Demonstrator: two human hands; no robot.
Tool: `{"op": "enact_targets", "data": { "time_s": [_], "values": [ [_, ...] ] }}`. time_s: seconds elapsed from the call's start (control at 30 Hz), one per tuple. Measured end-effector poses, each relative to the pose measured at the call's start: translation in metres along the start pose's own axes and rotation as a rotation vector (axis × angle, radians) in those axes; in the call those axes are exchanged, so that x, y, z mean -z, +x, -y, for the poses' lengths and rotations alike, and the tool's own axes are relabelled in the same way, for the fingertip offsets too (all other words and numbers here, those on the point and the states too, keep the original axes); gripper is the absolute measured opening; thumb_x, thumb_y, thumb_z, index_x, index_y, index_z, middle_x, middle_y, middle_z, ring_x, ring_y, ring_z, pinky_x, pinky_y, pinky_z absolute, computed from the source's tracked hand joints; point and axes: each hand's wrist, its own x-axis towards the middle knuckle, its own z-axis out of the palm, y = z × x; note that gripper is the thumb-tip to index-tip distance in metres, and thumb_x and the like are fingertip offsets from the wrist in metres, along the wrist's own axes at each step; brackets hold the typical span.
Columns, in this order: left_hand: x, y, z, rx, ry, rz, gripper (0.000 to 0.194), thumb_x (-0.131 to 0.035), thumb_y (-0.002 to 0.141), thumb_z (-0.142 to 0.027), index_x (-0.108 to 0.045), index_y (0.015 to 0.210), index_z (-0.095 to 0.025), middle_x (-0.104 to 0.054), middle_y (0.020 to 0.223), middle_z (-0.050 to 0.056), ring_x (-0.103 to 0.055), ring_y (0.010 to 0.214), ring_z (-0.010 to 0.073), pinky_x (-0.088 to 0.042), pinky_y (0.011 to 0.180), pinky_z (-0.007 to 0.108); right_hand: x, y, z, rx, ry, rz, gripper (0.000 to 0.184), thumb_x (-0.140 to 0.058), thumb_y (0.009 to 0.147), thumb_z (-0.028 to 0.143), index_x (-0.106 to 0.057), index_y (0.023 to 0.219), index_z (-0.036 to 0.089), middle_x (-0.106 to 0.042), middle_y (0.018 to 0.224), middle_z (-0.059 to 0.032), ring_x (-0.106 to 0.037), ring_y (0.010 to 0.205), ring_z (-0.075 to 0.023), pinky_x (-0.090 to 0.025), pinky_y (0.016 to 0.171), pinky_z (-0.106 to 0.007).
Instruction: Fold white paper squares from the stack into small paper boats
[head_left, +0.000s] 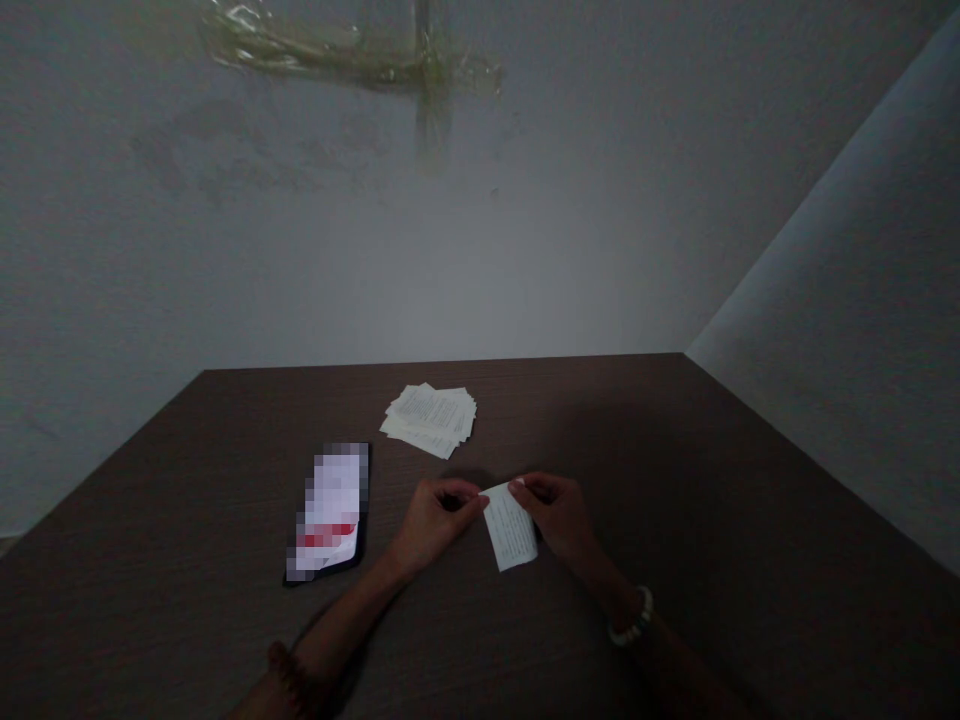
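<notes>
Near the middle of the dark surface, one printed paper slip is held by its far edge, its text side facing up. The left fingers pinch its corner at the slip's 11 o'clock; the right fingers are closed on the same edge, toward 1 o'clock. At 11 o'clock from it, well apart, lies a loose, overlapping pile of similar slips; at 9 o'clock, beyond the left hand, lies a phone. Handling looks partway along, though whether the piled slips are finished or waiting, I cannot tell.
</notes>
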Motion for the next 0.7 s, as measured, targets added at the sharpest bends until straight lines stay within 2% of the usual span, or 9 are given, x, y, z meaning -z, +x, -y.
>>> {"op": "enact_targets", "data": {
  "time_s": [0.4, 0.7],
  "values": [
    [0.0002, 0.0005, -0.0007, -0.009, 0.0, 0.01, 0.026, -0.064, 0.078, -0.041, -0.073, 0.077, -0.016, -0.072, 0.076, 0.005, -0.064, 0.07, 0.019, -0.049, 0.064, 0.027, 0.0, -0.0001, -0.0021, 0.01, 0.005, -0.01, 0.028, -0.07, 0.073, 0.044, -0.072, 0.072, 0.016, -0.071, 0.067, -0.0043, -0.066, 0.061, -0.0187, -0.05, 0.054, -0.026],
    [-0.0024, 0.0, 0.0004, -0.02, 0.007, -0.072, 0.025, -0.068, 0.075, -0.039, -0.071, 0.078, -0.015, -0.067, 0.067, 0.003, -0.06, 0.062, 0.0154, -0.046, 0.058, 0.025, -0.0011, -0.0009, 0.0007, 0.017, 0.016, -0.041, 0.024, -0.07, 0.074, 0.04, -0.072, 0.073, 0.016, -0.072, 0.068, -0.0043, -0.066, 0.06, -0.0183, -0.05, 0.053, -0.026]
  ]
}}
